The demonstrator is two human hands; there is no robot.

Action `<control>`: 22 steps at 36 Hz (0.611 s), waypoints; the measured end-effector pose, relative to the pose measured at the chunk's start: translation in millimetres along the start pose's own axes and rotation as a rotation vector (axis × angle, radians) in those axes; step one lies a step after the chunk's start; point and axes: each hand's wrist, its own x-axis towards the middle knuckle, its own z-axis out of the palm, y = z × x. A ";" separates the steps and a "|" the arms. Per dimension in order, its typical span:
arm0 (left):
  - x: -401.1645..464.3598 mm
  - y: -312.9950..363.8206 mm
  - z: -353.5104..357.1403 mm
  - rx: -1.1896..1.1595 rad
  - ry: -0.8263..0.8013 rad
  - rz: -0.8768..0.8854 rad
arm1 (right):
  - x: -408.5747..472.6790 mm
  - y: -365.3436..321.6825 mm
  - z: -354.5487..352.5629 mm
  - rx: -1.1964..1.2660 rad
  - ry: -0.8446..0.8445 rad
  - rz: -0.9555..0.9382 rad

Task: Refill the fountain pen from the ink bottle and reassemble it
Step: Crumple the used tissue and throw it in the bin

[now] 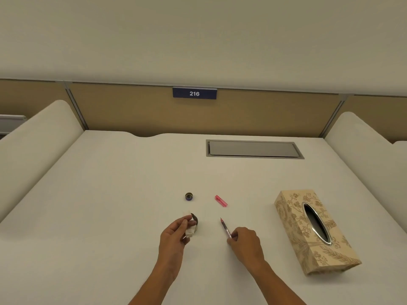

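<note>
My left hand (pixel 175 235) grips a small ink bottle (pixel 193 225) with a pale label; it stands uncapped on the white desk. Its dark round cap (pixel 189 196) lies apart on the desk, a little beyond the bottle. My right hand (pixel 244 243) pinches the rear end of the thin inner part of the fountain pen (pixel 225 227), whose nib points away from me and slightly left, just above the desk. A pink translucent pen piece (pixel 221 201) lies on the desk beyond the nib, to the right of the cap.
A beige floral tissue box (pixel 293 223) lies to the right of my right hand. A grey metal cable hatch (pixel 253 149) is set into the desk at the back. A tan partition with a blue "216" sign (pixel 194 93) closes the far edge.
</note>
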 end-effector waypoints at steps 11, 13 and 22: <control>-3.7 3.3 3.7 -0.008 -0.018 0.012 | 1.8 -0.4 3.3 -0.051 0.027 -0.025; -4.2 3.5 5.0 -0.008 -0.022 0.010 | 1.7 -0.5 3.0 -0.056 0.021 -0.031; -4.6 2.8 8.1 0.058 -0.074 0.005 | 3.1 -1.6 0.2 -0.044 -0.012 -0.052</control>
